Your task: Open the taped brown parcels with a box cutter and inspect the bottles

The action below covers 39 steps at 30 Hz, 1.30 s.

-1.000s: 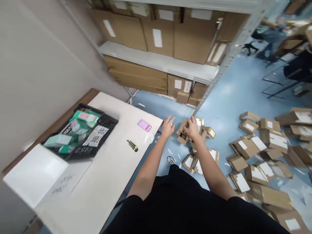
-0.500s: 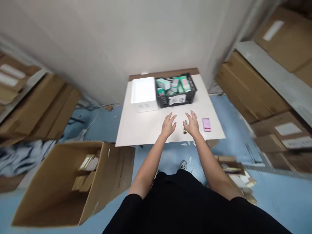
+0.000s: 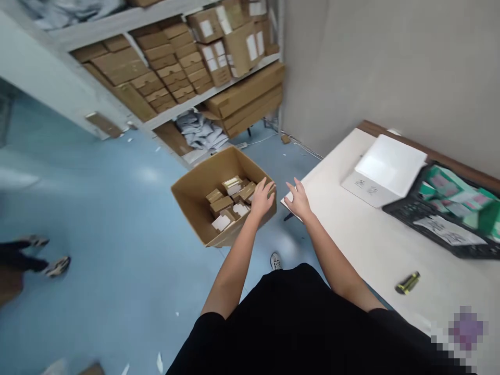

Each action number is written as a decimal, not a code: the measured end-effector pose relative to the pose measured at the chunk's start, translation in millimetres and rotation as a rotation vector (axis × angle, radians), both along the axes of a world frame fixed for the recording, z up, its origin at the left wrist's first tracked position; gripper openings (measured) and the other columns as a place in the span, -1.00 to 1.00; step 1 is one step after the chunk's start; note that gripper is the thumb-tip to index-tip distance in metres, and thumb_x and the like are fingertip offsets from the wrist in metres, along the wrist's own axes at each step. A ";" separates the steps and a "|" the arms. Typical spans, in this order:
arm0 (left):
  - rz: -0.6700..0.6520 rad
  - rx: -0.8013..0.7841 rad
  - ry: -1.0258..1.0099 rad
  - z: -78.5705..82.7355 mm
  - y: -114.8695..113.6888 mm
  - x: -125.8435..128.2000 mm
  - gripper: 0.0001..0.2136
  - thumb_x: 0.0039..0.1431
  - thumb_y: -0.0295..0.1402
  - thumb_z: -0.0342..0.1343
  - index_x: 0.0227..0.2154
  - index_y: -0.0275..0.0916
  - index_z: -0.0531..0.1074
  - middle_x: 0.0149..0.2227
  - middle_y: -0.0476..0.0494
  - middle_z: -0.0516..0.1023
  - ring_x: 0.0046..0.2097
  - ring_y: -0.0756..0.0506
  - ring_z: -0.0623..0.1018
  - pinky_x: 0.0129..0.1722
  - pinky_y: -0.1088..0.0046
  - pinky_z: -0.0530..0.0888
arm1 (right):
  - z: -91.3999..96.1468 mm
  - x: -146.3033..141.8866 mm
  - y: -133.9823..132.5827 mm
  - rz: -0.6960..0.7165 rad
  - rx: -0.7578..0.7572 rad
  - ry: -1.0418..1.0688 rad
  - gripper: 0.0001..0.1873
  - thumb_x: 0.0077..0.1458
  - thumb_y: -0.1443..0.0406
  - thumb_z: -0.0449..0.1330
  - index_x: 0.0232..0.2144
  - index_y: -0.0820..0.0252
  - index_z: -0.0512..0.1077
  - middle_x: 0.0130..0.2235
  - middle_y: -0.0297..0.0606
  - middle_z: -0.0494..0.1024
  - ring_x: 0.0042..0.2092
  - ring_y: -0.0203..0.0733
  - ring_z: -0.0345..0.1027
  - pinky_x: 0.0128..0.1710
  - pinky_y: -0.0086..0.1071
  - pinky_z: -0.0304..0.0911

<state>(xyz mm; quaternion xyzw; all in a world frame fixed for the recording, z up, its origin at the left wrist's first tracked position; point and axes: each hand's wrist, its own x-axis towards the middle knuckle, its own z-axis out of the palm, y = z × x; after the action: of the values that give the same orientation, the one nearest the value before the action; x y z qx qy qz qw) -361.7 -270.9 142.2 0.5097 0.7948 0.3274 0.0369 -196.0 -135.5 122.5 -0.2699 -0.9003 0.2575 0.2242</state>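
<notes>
My left hand point(image 3: 261, 199) is stretched out over the near right side of a large open cardboard box point(image 3: 191, 200) on the floor. Its fingers are spread and hold nothing; whether they touch the box rim I cannot tell. Inside the box lie several small brown cartons point(image 3: 221, 205) and white ones. My right hand point(image 3: 298, 200) is open and bare too, by the left corner of the white table point(image 3: 332, 192). The two palms face each other with a gap between them.
On the table stand a white box point(image 3: 390, 164) and a black crate point(image 3: 449, 232) holding green-and-white packets. A yellow-and-black cutter point(image 3: 408, 283) lies nearer me. Shelves point(image 3: 183, 107) with cartons line the back left. Another person's shoes point(image 3: 58, 266) are on the floor at far left.
My view has swung left, from facing the table to the cardboard box and shelves. Both hands, still spread, have gone from above the table to between the box and the table corner.
</notes>
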 end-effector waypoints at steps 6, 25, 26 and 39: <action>0.336 -0.043 -0.066 -15.1 -74.2 -105.8 -0.52 0.38 -0.34 0.15 0.33 -0.13 0.42 0.50 -0.25 0.25 0.49 -0.32 0.27 0.47 -0.02 0.27 | -2.3 -143.5 -20.8 0.244 -0.034 -0.089 -0.24 0.23 0.27 0.27 0.45 0.11 0.28 0.57 -0.06 -0.02 0.56 0.26 -0.14 0.49 0.22 0.01; 0.555 -0.331 -0.309 -216.4 -2.7 -300.9 -0.47 0.36 -0.35 0.16 0.37 -0.14 0.39 0.52 -0.26 0.19 0.49 -0.36 0.23 0.46 -0.04 0.26 | -186.9 -410.6 79.3 0.413 -0.089 -0.472 -0.21 0.29 0.28 0.17 0.51 0.21 0.14 0.59 0.02 -0.11 0.55 0.32 -0.19 0.45 0.23 0.06; 0.555 -0.349 -0.322 -237.9 1.5 -309.8 -0.47 0.36 -0.35 0.16 0.37 -0.15 0.39 0.52 -0.26 0.19 0.49 -0.36 0.23 0.47 -0.03 0.26 | -207.3 -421.0 80.3 0.419 -0.085 -0.508 -0.21 0.30 0.28 0.17 0.51 0.23 0.14 0.58 0.04 -0.11 0.55 0.32 -0.18 0.45 0.23 0.08; 0.559 -0.647 -0.784 -567.0 44.8 -336.0 -0.30 0.40 -0.16 0.14 0.54 -0.05 0.12 0.60 -0.30 -0.06 0.50 -0.41 0.24 0.42 0.02 0.30 | -504.4 -456.1 118.5 0.296 -0.191 -0.963 -0.09 0.25 0.24 0.33 0.54 0.00 0.09 0.55 0.00 0.03 0.41 0.20 0.22 0.37 -0.02 0.24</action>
<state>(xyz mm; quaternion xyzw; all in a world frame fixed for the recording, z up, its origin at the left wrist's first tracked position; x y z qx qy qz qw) -697.7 -226.1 -424.8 0.0837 0.8859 0.2293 0.3946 -652.1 -17.0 -381.9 -0.2470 -0.9025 0.2141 -0.2805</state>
